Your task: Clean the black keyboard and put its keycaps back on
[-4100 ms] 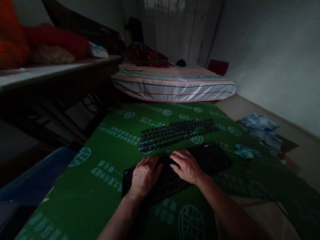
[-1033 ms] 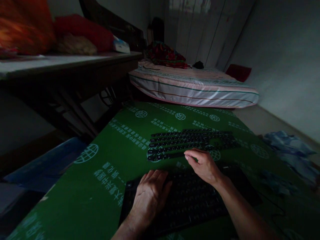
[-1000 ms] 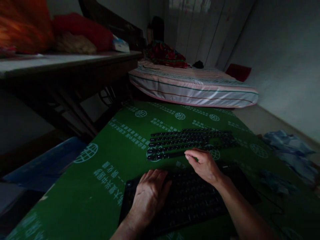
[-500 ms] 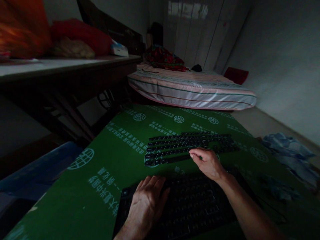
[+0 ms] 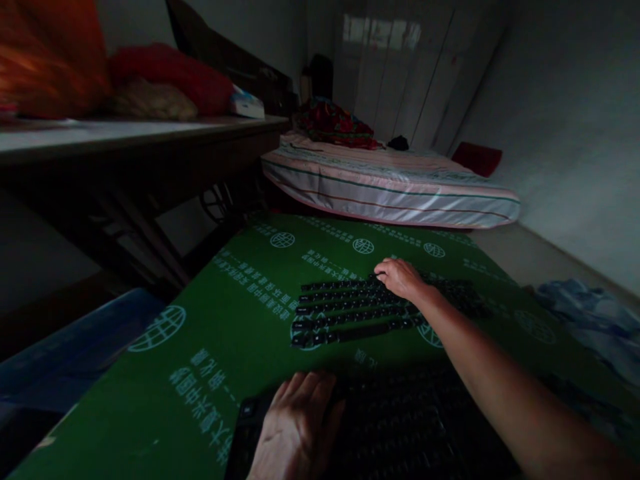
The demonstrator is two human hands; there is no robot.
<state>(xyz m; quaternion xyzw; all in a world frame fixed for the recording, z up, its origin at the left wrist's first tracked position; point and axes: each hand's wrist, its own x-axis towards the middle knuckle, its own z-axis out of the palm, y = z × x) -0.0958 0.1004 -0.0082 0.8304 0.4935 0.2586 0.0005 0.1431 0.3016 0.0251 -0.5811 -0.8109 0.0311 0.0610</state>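
Observation:
Loose black keycaps [image 5: 345, 310] lie on the green table cover, set out in rows like a keyboard's layout. My right hand [image 5: 400, 277] is over their far row, thumb and forefinger pinched on a small dark keycap [image 5: 373, 275] at the fingertips. Closer to me lies a black keyboard [image 5: 390, 420], its surface dark and hard to make out. My left hand [image 5: 297, 420] rests on its left part, fingers bent over the far edge and thumb to the right. My right forearm passes above the keyboard's right side and hides part of the keycaps.
The green printed cover [image 5: 200, 320] spreads over the table. A bed [image 5: 390, 193] with a striped sheet stands beyond it. To the left is a higher table [image 5: 200, 137] bearing bags, with a blue container [image 5: 90, 347] below. Crumpled cloth [image 5: 590, 320] lies at right.
My right hand has moved away from me, from the near row of keycaps to the far row. My left hand stays on the keyboard. The view has shifted slightly.

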